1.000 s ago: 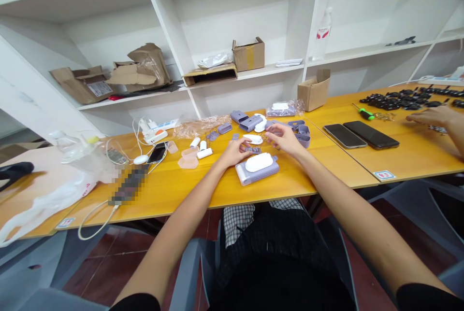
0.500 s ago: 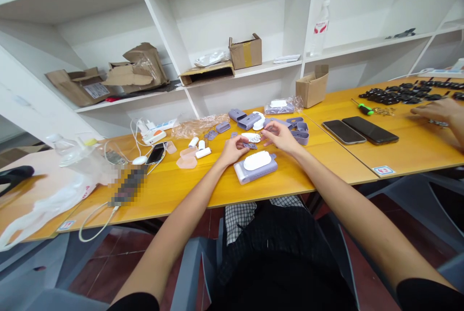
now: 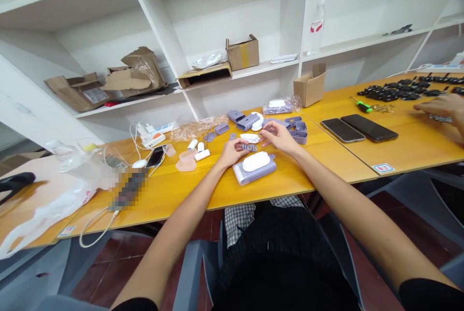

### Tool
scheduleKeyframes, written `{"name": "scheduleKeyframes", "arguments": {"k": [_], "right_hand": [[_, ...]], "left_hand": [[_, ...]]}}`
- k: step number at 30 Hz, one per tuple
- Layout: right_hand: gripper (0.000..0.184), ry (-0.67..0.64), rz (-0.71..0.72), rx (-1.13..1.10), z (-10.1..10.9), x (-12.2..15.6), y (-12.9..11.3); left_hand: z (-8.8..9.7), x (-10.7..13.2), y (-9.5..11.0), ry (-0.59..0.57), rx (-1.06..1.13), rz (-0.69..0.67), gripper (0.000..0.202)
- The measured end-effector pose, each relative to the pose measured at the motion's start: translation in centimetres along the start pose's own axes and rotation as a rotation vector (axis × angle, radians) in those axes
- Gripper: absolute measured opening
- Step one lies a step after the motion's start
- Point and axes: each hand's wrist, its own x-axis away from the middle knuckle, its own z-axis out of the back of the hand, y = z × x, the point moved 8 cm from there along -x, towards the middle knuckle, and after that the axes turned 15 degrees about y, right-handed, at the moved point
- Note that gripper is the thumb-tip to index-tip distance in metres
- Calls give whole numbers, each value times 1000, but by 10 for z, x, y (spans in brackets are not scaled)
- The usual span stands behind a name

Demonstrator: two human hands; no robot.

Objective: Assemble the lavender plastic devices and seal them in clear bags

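Note:
My left hand pinches a small flat grey-purple part with openings between thumb and fingertips. Just right of it, the fingers of my right hand are drawn together; whatever they hold is too small to make out. Below both hands lies a purple case with a white oval piece on top, and its left end is pale and translucent. Behind my fingertips is a white oval part. Several hollow purple housings lie beyond, and purple frame-like pieces sit beside my right hand.
White cylinders and translucent pink covers lie to the left, near a charging phone. Two dark phones and a green screwdriver are on the right. Another person's hand works at the far right.
The flat part in my left hand has turned so that its openings face me more. Both hands stay in nearly the same place. The view has shifted slightly.

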Motion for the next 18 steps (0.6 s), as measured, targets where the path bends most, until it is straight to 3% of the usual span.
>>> {"name": "scheduleKeyframes", "arguments": {"k": [6,11,18], "right_hand": [[34,25,-9,31,1,1,2],[34,91,20,35,8,-4,3],[32,88,76,94,8,-2,0]], "left_hand": [[-1,0,0,-7,-27,-20,53],[-1,1,6,-3,-62,-46,50],[1,2,12,15,-70,-39,47]]}}
